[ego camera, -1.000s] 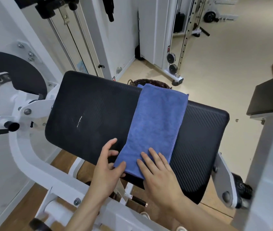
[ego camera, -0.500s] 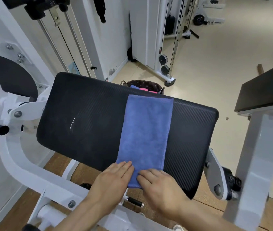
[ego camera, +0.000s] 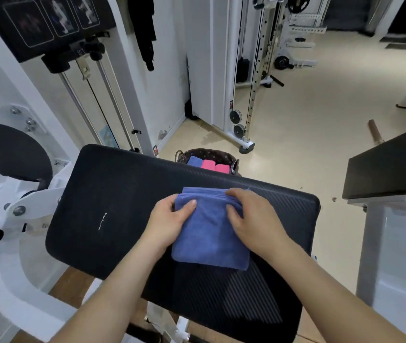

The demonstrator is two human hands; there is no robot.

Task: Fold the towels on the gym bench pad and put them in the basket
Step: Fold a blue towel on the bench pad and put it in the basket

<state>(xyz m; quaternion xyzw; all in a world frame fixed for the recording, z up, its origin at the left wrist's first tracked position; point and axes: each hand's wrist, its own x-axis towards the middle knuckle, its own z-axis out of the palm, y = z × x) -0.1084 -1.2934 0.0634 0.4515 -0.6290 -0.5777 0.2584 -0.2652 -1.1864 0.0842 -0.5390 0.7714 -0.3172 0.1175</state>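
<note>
The largest thing in my feed is the black bench (ego camera: 113, 206), its padded top running slantwise across the middle of the view. It is carried on a white machine frame (ego camera: 6, 280) that curves away to the left. A second black pad (ego camera: 390, 164) stands apart at the right edge on its own white post, with pale floor (ego camera: 320, 107) between and beyond them.

The blue towel (ego camera: 209, 246) lies on the bench, right of the middle, folded into a thick rectangle. Its stacked layers show along the far end, and its near edge stops short of the bench's near edge.

Both grips are closed on that far end. The left grip (ego camera: 169, 219) holds the far left corner, thumb on top of the cloth and fingers curled round the left edge. The right grip (ego camera: 251, 219) holds the far right corner, fingers curled over the layered edge and thumb pressed onto the top face. The two are near each other but not touching.

Past the bench's far edge, a dark patterned basket (ego camera: 212, 152) sits on the floor, its lower part hidden by the bench. Inside it I can see a folded blue cloth (ego camera: 194, 160) at the left with pink cloths (ego camera: 215, 166) just beside it.

A small white scuff (ego camera: 101, 220) marks the bench left of the towel.
</note>
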